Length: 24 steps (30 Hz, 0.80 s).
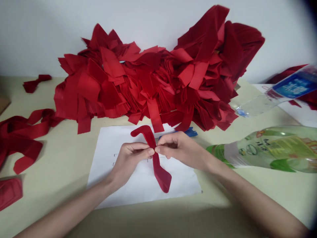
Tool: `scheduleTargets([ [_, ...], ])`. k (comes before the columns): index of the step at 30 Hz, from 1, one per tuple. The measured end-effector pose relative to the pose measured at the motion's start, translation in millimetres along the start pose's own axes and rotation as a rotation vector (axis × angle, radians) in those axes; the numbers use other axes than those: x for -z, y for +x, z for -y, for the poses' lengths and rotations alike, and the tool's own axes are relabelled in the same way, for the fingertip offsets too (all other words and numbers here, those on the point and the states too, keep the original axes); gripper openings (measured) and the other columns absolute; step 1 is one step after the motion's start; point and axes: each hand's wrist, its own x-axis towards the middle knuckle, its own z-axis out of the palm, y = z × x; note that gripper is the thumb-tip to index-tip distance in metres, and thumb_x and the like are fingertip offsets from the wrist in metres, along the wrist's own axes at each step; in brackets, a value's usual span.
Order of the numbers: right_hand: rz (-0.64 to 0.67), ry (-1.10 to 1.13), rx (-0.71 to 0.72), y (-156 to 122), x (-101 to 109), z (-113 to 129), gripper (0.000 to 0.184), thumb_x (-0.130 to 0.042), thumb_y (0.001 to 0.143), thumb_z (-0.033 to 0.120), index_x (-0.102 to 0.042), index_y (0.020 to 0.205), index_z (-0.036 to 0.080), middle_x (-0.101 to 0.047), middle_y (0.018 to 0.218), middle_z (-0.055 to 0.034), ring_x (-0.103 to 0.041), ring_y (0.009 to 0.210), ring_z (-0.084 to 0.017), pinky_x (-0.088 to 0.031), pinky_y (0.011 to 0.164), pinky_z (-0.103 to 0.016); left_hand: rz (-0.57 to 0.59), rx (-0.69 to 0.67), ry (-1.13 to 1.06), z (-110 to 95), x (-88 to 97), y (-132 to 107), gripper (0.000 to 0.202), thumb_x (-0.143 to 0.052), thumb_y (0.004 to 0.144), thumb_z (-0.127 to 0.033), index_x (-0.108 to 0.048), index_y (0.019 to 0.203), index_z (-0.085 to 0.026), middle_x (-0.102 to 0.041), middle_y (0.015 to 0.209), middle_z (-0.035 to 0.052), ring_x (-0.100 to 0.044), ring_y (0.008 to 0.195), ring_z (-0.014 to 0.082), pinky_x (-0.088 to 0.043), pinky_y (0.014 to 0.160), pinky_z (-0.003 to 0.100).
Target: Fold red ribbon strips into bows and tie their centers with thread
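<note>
Between my two hands a red ribbon strip [160, 175] is pinched near its middle, its ends hanging away above and below. My left hand [131, 158] grips it from the left with thumb and forefinger. From the right, my right hand [180, 147] pinches the same spot, fingertips touching those of the left. Beneath lies a white paper sheet [109, 188] with some printed lines. A blue item [192, 132] shows partly behind my right hand; its kind is unclear.
A large heap of red ribbon strips [148, 79] stands against the wall. More red strips [29, 138] lie at the left. On the right lie a green-labelled plastic bottle [272, 148] and a clear bottle with a blue label [292, 86].
</note>
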Motion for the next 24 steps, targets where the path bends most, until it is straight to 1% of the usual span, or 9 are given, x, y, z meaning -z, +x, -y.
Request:
scheduleTargets([
  [2, 0.048, 0.054, 0.005, 0, 6, 3, 0.02, -0.054, 0.083, 0.029, -0.06, 0.072, 0.014, -0.048, 0.057, 0.0042, -0.037, 0.051, -0.006, -0.027, 0.047, -0.021, 0.06, 0.028, -0.114, -1, 0.5, 1, 0.012, -0.07, 0.071, -0.02, -0.068, 0.06, -0.017, -0.058, 0.057, -0.0027, -0.05, 0.061, 0.0103, -0.042, 0.064, 0.024],
  [5, 0.058, 0.092, 0.03, -1, 13, 7, 0.017, -0.056, 0.083, 0.026, -0.062, 0.073, 0.013, -0.048, 0.057, 0.0046, -0.039, 0.052, -0.005, -0.028, 0.047, -0.021, 0.118, 0.059, -0.242, 0, 1.3, 2, 0.013, -0.07, 0.072, -0.02, -0.067, 0.06, -0.017, -0.057, 0.057, -0.0034, -0.049, 0.061, 0.009, -0.041, 0.067, 0.023],
  [9, 0.084, 0.107, 0.042, -3, 15, 9, 0.016, -0.055, 0.084, 0.023, -0.063, 0.073, 0.013, -0.05, 0.059, 0.0043, -0.04, 0.053, -0.005, -0.028, 0.049, -0.021, 0.185, 0.108, -0.364, 5, 3.3, 4, 0.011, -0.069, 0.074, -0.021, -0.068, 0.063, -0.016, -0.063, 0.063, -0.0003, -0.057, 0.069, 0.0129, -0.042, 0.073, 0.028],
  [12, 0.099, 0.122, 0.049, -6, 17, 10, 0.018, -0.054, 0.085, 0.023, -0.064, 0.074, 0.013, -0.049, 0.06, 0.0043, -0.039, 0.054, -0.005, -0.028, 0.049, -0.021, 0.24, 0.123, -0.418, 7, 4.6, 5, 0.013, -0.066, 0.077, -0.02, -0.068, 0.064, -0.017, -0.066, 0.068, 0.0017, -0.06, 0.075, 0.0156, -0.043, 0.077, 0.031],
  [14, 0.103, 0.123, 0.048, -7, 18, 8, 0.018, -0.054, 0.085, 0.024, -0.064, 0.075, 0.013, -0.049, 0.06, 0.0043, -0.04, 0.055, -0.005, -0.029, 0.05, -0.021, 0.262, 0.12, -0.421, 7, 5.3, 4, 0.014, -0.065, 0.078, -0.02, -0.069, 0.065, -0.017, -0.068, 0.07, 0.0029, -0.061, 0.075, 0.0159, -0.044, 0.076, 0.03],
  [16, 0.122, 0.121, 0.041, -6, 20, 6, 0.017, -0.055, 0.084, 0.025, -0.064, 0.076, 0.013, -0.049, 0.06, 0.0041, -0.041, 0.056, -0.005, -0.029, 0.051, -0.021, 0.277, 0.12, -0.416, 6, 5.9, 4, 0.009, -0.066, 0.078, -0.02, -0.071, 0.071, -0.017, -0.069, 0.071, 0.0035, -0.062, 0.075, 0.0157, -0.044, 0.073, 0.028],
  [19, 0.197, 0.084, 0.023, -3, 22, 1, 0.019, -0.055, 0.084, 0.029, -0.064, 0.078, 0.013, -0.05, 0.06, 0.0038, -0.042, 0.056, -0.006, -0.029, 0.05, -0.021, 0.316, 0.135, -0.421, 5, 7.0, 4, 0.007, -0.068, 0.076, -0.02, -0.072, 0.081, -0.017, -0.069, 0.069, 0.0025, -0.062, 0.071, 0.0134, -0.043, 0.07, 0.025],
  [22, 0.308, 0.055, -0.005, -2, 23, 0, 0.021, -0.057, 0.083, 0.032, -0.065, 0.079, 0.013, -0.05, 0.06, 0.0033, -0.042, 0.055, -0.006, -0.029, 0.049, -0.021, 0.392, 0.123, -0.421, 4, 7.9, 5, 0.012, -0.072, 0.071, -0.019, -0.07, 0.083, -0.018, -0.07, 0.069, 0.0011, -0.062, 0.067, 0.0123, -0.044, 0.07, 0.024],
  [24, 0.38, 0.083, -0.011, -3, 22, 0, 0.023, -0.058, 0.082, 0.033, -0.066, 0.081, 0.012, -0.051, 0.061, 0.003, -0.043, 0.056, -0.006, -0.031, 0.049, -0.02, 0.467, 0.132, -0.408, 3, 7.7, 5, 0.019, -0.076, 0.065, -0.017, -0.068, 0.083, -0.018, -0.07, 0.067, 0.0007, -0.064, 0.064, 0.0138, -0.045, 0.068, 0.025],
])
